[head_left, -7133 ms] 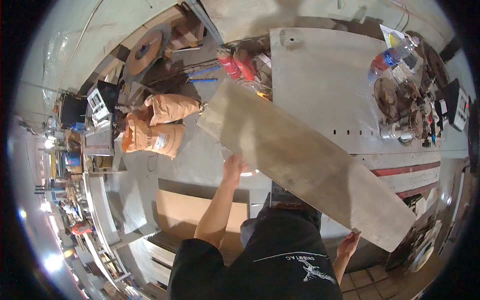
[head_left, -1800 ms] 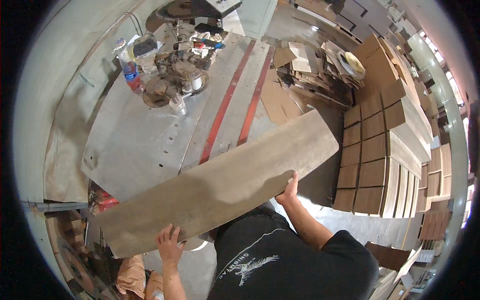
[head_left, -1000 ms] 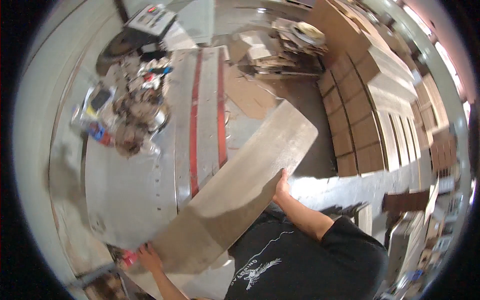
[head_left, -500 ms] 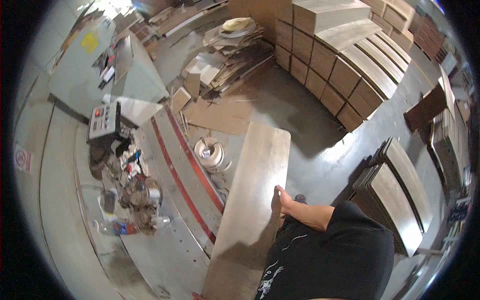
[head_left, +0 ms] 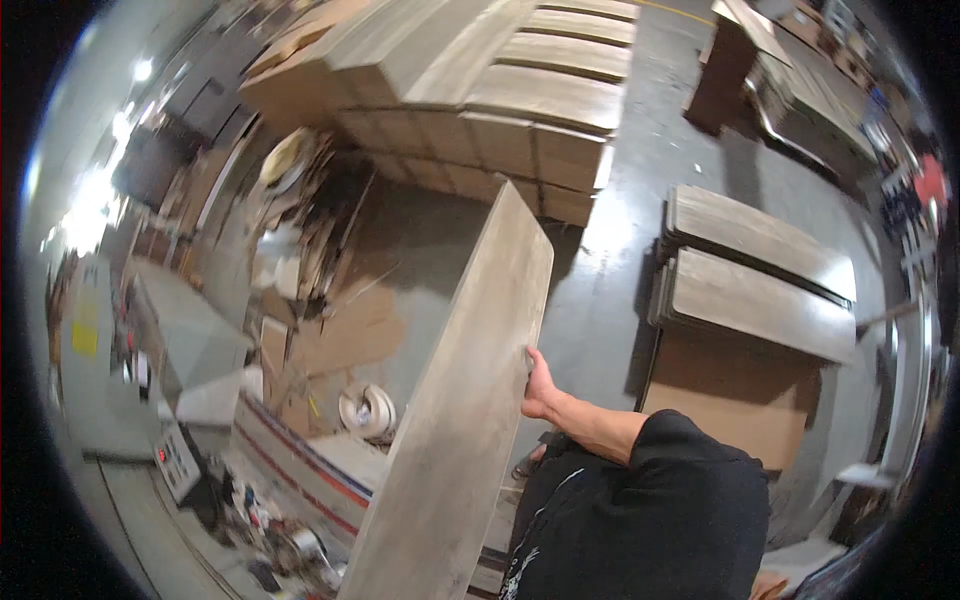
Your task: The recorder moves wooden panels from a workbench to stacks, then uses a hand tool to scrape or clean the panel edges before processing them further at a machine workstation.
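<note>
A long, flat wood-grain board with rounded far corners slants up through the middle of the view, its near end running out at the lower edge. My right hand grips the board's right edge, thumb lying over the top face and the fingers hidden underneath. No part of my left hand shows. Right of the board, two stacks of similar boards lie side by side, a nearer stack and a farther stack, over a brown cardboard-coloured block.
Left of the board is a machine bed with red strips, beside a control box and clutter. A white round bucket or spool stands on the floor near cardboard scraps. Large board stacks fill the back.
My view has swung to the right, toward the board stacks. The board has come along in my right hand and tilted more on edge. My left fingertips have dropped out of view.
</note>
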`<state>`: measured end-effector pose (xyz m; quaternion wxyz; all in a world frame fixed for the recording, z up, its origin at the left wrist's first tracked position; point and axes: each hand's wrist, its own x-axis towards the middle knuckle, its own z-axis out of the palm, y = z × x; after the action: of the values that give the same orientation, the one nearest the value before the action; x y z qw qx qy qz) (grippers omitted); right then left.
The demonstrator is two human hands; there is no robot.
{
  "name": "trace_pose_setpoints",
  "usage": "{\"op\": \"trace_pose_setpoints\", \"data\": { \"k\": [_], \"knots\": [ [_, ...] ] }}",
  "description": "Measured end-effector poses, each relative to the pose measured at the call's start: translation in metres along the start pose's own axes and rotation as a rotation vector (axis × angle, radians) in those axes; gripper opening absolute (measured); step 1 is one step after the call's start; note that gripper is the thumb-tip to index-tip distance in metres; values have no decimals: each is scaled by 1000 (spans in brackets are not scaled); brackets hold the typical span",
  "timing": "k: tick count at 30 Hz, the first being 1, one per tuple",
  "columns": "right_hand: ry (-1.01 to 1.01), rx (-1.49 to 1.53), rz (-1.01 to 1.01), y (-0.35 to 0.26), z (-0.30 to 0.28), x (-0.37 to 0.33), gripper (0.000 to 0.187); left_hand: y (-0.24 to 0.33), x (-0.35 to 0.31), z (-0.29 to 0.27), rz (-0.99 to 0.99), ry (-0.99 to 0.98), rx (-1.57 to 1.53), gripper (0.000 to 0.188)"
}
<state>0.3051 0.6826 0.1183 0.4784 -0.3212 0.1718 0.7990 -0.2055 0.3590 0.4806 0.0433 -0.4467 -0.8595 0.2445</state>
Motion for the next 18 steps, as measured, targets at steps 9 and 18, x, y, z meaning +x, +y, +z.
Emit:
{"op": "trace_pose_setpoints", "data": {
  "k": [9, 18],
  "knots": [
    [-255, 384, -418, -118, -36, -99, 93, 213, 170, -119, 394, 137, -175, 30],
    [-139, 680, -1085, -182, -117, -150, 104, 550, 142, -283, 1400, 1119, -400, 51]
  ]
}}
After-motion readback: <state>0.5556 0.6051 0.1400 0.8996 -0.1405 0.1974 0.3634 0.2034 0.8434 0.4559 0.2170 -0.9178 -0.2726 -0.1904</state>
